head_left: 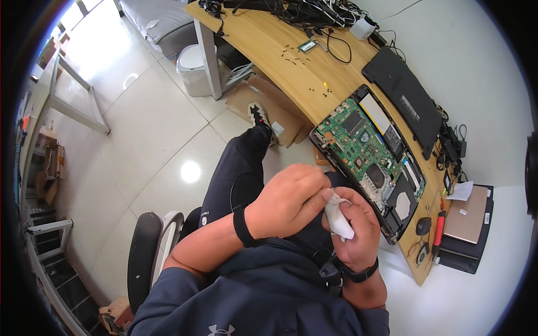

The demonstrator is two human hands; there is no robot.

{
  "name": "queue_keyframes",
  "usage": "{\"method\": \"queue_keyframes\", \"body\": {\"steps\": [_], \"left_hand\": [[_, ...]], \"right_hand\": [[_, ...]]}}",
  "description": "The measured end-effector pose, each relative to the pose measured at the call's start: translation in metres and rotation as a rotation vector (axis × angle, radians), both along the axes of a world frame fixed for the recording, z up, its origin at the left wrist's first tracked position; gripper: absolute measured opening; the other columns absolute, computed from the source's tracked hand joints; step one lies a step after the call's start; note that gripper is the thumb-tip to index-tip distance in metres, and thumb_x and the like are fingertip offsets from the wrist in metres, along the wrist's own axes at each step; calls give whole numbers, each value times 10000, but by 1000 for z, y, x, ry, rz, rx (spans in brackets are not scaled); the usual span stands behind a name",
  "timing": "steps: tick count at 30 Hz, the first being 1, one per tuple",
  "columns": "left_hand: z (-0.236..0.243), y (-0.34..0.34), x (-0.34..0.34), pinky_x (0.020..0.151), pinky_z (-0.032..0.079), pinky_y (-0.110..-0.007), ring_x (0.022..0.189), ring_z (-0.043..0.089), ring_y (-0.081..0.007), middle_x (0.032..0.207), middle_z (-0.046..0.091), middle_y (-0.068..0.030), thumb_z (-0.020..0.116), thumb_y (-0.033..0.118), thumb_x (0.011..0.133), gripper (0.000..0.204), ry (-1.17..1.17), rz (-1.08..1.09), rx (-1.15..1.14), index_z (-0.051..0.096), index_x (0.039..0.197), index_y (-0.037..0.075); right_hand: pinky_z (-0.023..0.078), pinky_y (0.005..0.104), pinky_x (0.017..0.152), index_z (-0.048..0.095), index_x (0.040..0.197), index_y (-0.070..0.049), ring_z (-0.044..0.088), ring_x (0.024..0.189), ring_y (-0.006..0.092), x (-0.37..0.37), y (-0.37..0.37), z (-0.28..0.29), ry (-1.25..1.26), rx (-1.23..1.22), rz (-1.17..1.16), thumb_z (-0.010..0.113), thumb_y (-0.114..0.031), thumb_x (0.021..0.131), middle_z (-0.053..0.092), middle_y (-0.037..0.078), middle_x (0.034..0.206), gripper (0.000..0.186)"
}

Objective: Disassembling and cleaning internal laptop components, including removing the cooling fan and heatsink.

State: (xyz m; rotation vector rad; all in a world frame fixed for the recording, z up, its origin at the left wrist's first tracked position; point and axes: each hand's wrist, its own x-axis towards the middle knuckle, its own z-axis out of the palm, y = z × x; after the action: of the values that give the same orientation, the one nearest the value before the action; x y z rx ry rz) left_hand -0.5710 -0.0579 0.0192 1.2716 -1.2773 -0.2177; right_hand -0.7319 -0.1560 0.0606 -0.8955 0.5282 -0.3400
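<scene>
A crumpled white tissue [338, 217] is pinched between my two hands, above my lap. My left hand [292, 199] is closed, with its thumb and fingertips at the upper end of the tissue. Curled around the lower part is my right hand [361, 227], its thumb pressing on the tissue. Whether anything is wrapped inside cannot be seen. Just beyond my right hand lies an opened laptop base [364, 151], with its green circuit board [350, 140], round fan [375, 175] and battery [392, 140] exposed. It reaches over the table's near edge.
The wooden table [263, 50] carries loose screws [291, 56], a memory module [307, 46] and a black bottom cover [408, 101]. Toward the right are a mouse [423, 226], a red screwdriver [439, 229] and a gold laptop [467, 215]. Cardboard [280, 109] leans below.
</scene>
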Motion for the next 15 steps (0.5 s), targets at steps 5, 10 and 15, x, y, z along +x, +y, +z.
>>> {"method": "queue_keyframes", "body": {"steps": [5,10,15], "left_hand": [[-2,12,17,736,483,-417,804,592,-362,838,585,-158,564,131,1030,154,127,41,75,599,956,1],[-13,24,61,695,404,-274,743,481,-129,825,538,-45,434,191,1098,285,604,151,87,533,888,26],[-75,46,166,664,410,-257,688,482,-109,756,506,3,453,232,1107,305,905,294,-142,552,879,55]], "right_hand": [[408,305,594,608,1247,67,543,677,155,33,15,0,33,1,-54,472,-95,999,640,104,879,326],[532,269,740,623,1289,43,656,884,128,56,20,-21,-127,157,64,494,-76,1028,696,91,1096,314],[517,281,694,630,1284,30,624,814,126,104,41,-35,-99,143,188,509,-76,1017,684,75,1051,312]]}}
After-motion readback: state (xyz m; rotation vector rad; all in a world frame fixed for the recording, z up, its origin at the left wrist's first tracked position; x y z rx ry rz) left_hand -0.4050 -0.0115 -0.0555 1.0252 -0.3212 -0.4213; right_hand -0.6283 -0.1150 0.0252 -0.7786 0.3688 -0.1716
